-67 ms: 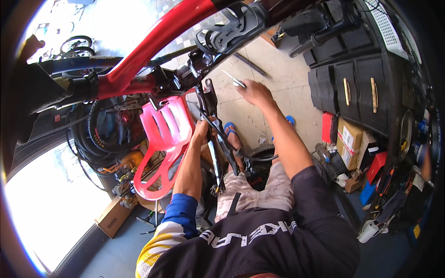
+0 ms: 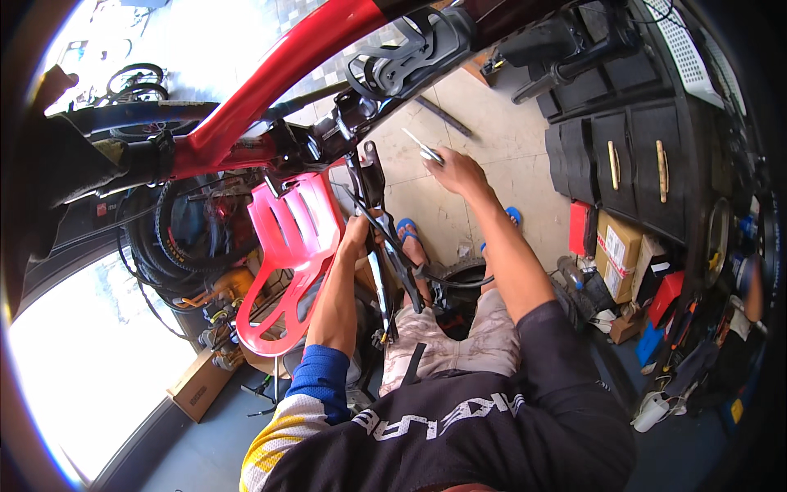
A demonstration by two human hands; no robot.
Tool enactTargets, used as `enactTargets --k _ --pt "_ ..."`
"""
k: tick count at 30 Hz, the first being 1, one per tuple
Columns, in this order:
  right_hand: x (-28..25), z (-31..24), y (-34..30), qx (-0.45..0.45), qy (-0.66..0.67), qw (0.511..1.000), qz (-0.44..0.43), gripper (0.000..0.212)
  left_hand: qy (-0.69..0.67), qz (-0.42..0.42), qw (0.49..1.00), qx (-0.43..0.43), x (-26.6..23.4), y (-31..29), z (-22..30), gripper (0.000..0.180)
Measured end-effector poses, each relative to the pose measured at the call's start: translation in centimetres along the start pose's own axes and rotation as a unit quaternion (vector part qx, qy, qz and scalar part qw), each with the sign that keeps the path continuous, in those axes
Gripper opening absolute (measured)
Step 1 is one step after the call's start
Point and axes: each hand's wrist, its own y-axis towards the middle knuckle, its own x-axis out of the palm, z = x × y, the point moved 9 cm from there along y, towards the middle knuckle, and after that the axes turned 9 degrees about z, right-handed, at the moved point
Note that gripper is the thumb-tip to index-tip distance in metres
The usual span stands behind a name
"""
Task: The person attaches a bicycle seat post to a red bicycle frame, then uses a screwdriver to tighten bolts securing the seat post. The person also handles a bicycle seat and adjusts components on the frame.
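A red and black bicycle frame [image 2: 303, 45] runs across the top of the view, with a grey bottle cage [image 2: 414, 53] on its tube. Below its pivot hangs a black rear frame arm [image 2: 373, 176], pointing down toward my lap. My left hand [image 2: 356, 235] is wrapped round this arm, its fingers partly hidden behind it. Out to the right, clear of the frame, my right hand [image 2: 461, 172] grips a slim silver tool [image 2: 422, 145]. The thin tip points up and left; I cannot make out its exact kind.
A pink plastic chair [image 2: 299, 217] stands left of my forearm, near stacked black tyres [image 2: 168, 238]. Black drawers [image 2: 623, 160] rise on the right above cardboard boxes [image 2: 619, 246] and scattered tools. A loose tyre [image 2: 463, 271] lies by my feet, and a dark bar [image 2: 443, 115] on the tiles.
My right hand has shifted slightly to the right and down, carrying the silver tool a little away from the frame. My left hand stays on the rear frame arm.
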Motion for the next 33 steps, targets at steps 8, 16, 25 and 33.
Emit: enactTargets --k 8,16,25,33 --pt "-3.2 12.8 -8.4 0.108 0.115 0.982 0.106 0.043 -0.024 -0.028 0.999 -0.007 0.6 2.5 -0.7 0.023" --pt "-30.4 27.1 -30.4 0.114 0.357 0.696 0.612 0.03 -0.059 0.008 0.998 0.008 1.0 2.4 -1.6 0.032" --pt "-31.6 39.7 -34.5 0.237 0.432 0.555 0.67 0.025 -0.055 -0.045 0.997 -0.029 -0.1 4.1 -2.3 0.032" --pt "-26.3 28.6 -31.2 0.416 -0.199 0.862 0.211 0.064 -0.043 -0.165 0.981 -0.088 0.9 1.8 -2.3 0.041"
